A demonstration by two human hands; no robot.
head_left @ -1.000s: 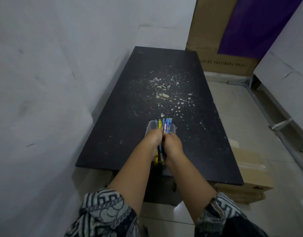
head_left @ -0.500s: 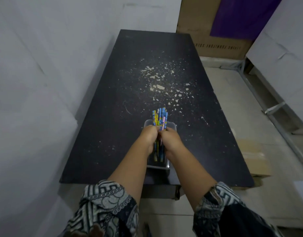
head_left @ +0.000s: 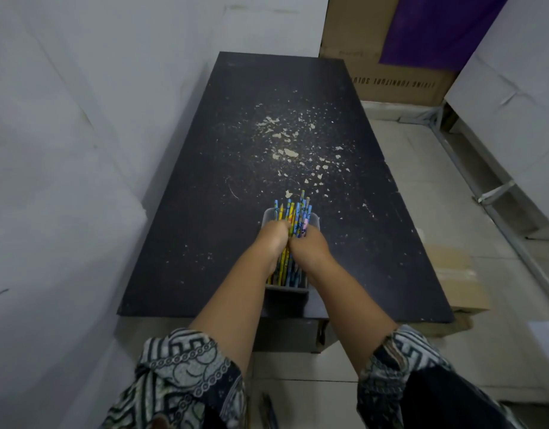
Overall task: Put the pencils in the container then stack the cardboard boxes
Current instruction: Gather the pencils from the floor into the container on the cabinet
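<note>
Clear plastic container (head_left: 268, 215), left hand (head_left: 271, 239) and right hand (head_left: 310, 249) grip clamped on slim patterned pencils (head_left: 293, 213)

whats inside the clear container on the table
A bundle of blue and yellow pencils stands in the clear container, tops poking above its rim. The left hand and right hand cover their middles, so the count is unclear.

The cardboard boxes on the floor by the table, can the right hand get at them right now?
Probably not yet: the right hand is closed on the pencils in the container, and the boxes lie lower, beyond the table edge.
</note>
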